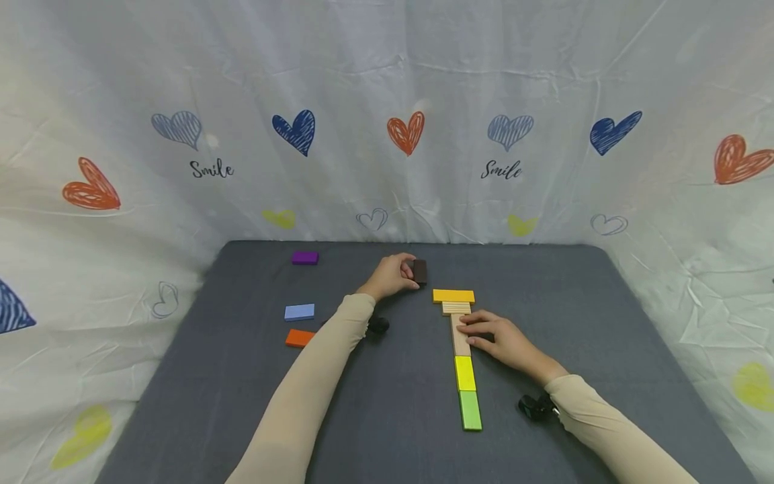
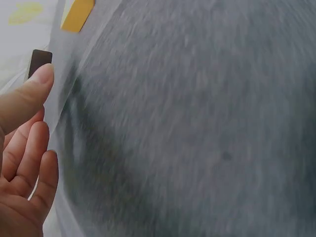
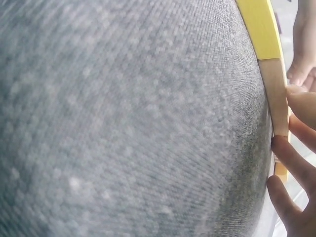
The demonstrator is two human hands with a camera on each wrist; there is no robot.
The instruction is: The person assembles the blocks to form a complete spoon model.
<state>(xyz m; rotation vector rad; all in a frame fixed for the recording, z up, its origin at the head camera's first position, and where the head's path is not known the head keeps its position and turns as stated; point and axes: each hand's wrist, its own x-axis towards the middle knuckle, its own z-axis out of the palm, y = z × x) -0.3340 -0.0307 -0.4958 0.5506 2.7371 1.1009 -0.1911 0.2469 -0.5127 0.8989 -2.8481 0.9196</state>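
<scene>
In the head view my left hand (image 1: 392, 277) reaches to the back of the table and holds a dark brown block (image 1: 420, 271) between thumb and fingers. The thumb lies against that block's face in the left wrist view, the other fingers loosely bent below. My right hand (image 1: 498, 339) rests its fingertips on a plain wooden block (image 1: 461, 335), fingers loosely extended. This block belongs to a row: a yellow block (image 1: 465, 373) and a light green block (image 1: 470, 411) toward me, a ridged pale wooden piece (image 1: 456, 308) and a crosswise orange-yellow block (image 1: 453, 296) beyond.
Left of the row lie a purple block (image 1: 305, 258), a light blue block (image 1: 299, 312) and an orange block (image 1: 299, 338), the last partly covered by the left sleeve. A dark grey cloth covers the table (image 1: 387, 417). Behind it hangs a white curtain (image 1: 447, 188) with printed hearts.
</scene>
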